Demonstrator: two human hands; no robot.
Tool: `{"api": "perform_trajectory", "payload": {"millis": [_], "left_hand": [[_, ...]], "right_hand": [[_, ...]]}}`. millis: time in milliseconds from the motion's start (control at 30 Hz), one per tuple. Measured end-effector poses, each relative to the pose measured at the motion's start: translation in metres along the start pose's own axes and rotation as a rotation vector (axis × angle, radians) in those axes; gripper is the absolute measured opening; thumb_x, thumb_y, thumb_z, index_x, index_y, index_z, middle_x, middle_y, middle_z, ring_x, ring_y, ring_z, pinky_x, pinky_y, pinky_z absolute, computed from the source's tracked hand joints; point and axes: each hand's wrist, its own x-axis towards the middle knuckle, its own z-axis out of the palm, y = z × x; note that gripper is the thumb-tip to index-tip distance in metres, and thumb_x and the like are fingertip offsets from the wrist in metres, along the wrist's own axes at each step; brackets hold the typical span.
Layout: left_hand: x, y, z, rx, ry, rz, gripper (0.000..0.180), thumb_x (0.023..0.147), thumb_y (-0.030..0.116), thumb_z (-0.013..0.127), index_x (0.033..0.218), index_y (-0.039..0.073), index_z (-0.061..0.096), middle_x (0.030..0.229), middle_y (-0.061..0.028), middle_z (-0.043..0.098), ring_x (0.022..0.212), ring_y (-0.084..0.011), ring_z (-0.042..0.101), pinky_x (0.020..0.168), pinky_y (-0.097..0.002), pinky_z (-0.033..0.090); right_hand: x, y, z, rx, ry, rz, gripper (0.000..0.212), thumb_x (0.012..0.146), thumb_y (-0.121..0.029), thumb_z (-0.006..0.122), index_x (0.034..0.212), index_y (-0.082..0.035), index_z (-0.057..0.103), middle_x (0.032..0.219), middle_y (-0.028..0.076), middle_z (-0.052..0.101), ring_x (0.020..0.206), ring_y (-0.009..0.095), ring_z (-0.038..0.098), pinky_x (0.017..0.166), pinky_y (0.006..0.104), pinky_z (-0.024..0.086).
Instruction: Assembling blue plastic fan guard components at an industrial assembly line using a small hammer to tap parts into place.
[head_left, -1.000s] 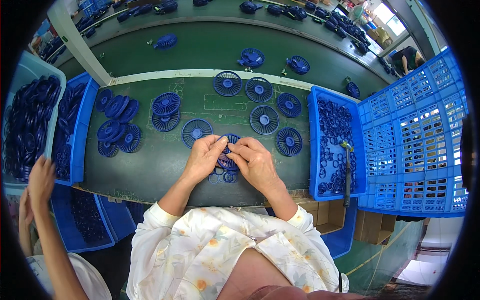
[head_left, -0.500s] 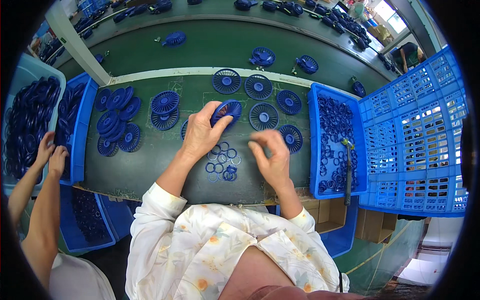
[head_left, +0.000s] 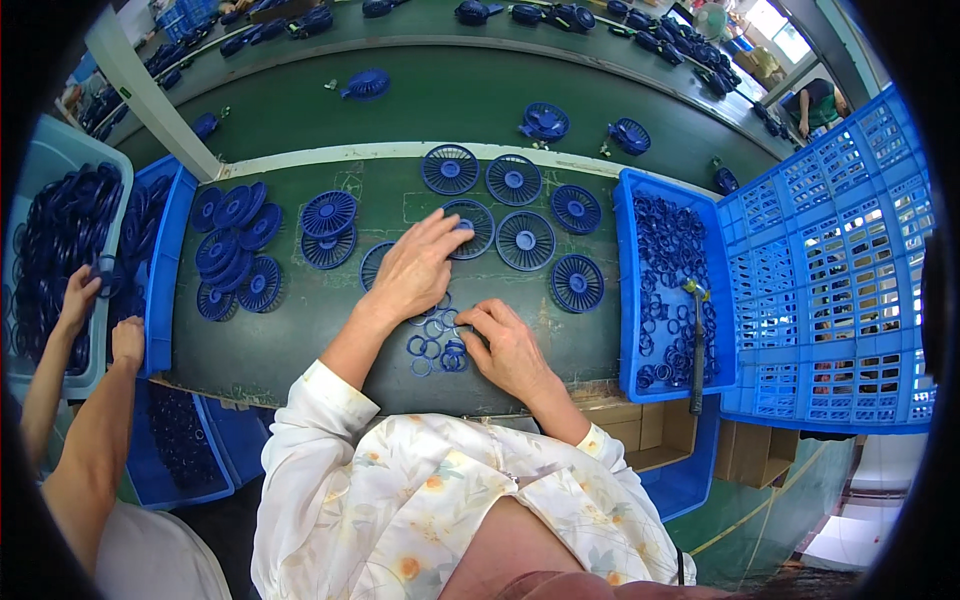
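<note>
My left hand [head_left: 415, 265] lies over a round blue fan grille [head_left: 478, 222] on the green work table. Its fingers are stretched out, with the tips on the grille's middle. To its right, my right hand [head_left: 508, 348] is bent down at a cluster of small blue rings [head_left: 431, 348], thumb and forefinger closed at a ring on the cluster's right edge. More grilles lie flat around them, such as one grille [head_left: 525, 240] to the right and another grille [head_left: 450, 169] farther back. Part of a grille [head_left: 374, 264] shows beside my left wrist.
Stacked grilles [head_left: 235, 235] stand at the left. A blue bin of rings [head_left: 627, 290], with a hammer [head_left: 698, 345] across it, stands right, beside a blue crate [head_left: 830, 260]. A co-worker's hands [head_left: 127, 340] reach at the left bins. Beyond the white rail runs a green conveyor [head_left: 440, 100] carrying fan parts.
My left hand has lowered the grille it held onto the table, and its fingers have straightened. My right hand has come down and left to the rings. Fan parts on the conveyor have shifted right.
</note>
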Motion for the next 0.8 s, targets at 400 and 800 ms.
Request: {"api": "perform_trajectory", "payload": {"millis": [400, 800], "left_hand": [[-0.051, -0.023, -0.065, -0.009, -0.264, -0.285, 0.093, 0.069, 0.024, 0.090, 0.150, 0.011, 0.046, 0.153, -0.0159, 0.047, 0.141, -0.0344, 0.044, 0.114, -0.0448, 0.043], [-0.065, -0.026, -0.054, -0.267, 0.198, -0.449, 0.064, 0.065, 0.013, 0.092, 0.122, 0.004, 0.064, 0.110, -0.0090, 0.064, 0.095, -0.0185, 0.064, 0.085, -0.0342, 0.054]], "right_hand": [[0.013, 0.002, -0.003, 0.058, -0.068, 0.076, 0.019, 0.085, -0.007, 0.077, 0.104, -0.006, 0.072, 0.106, 0.010, 0.065, 0.086, 0.024, 0.068, 0.074, 0.0355, 0.055], [0.007, 0.010, -0.003, 1.176, 0.032, 0.362, 0.030, 0.098, -0.005, 0.068, 0.127, -0.004, 0.060, 0.120, 0.003, 0.062, 0.097, 0.008, 0.062, 0.088, 0.0237, 0.051]]}}
